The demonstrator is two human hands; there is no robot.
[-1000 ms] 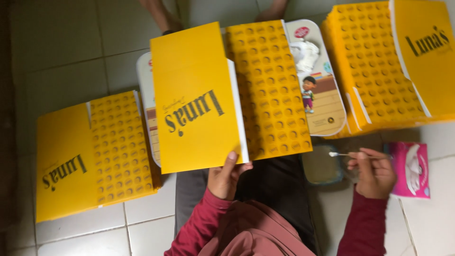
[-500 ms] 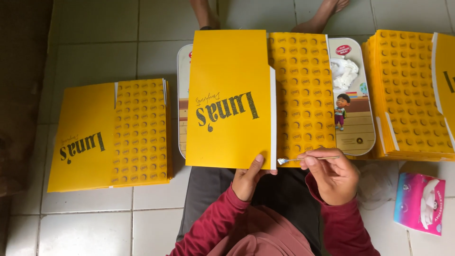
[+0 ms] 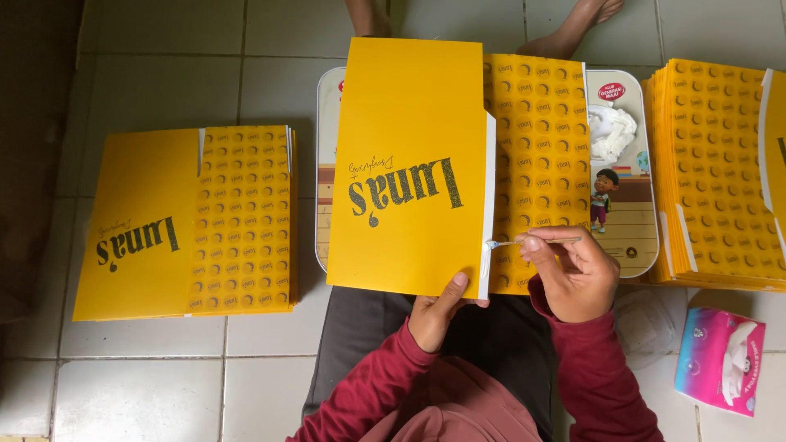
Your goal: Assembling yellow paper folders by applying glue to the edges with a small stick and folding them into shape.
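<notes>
head view: swab (image 3: 524, 242) in right hand (image 3: 573, 274) grip touches folder (image 3: 417, 164) flap.

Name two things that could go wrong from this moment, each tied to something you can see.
1. The thin stick in the right hand has a wet white tip at the white flap of the yellow folded card; it could smear onto the printed face.
2. The left hand pins the card only by its bottom edge, so it may slip off the tray.
</notes>
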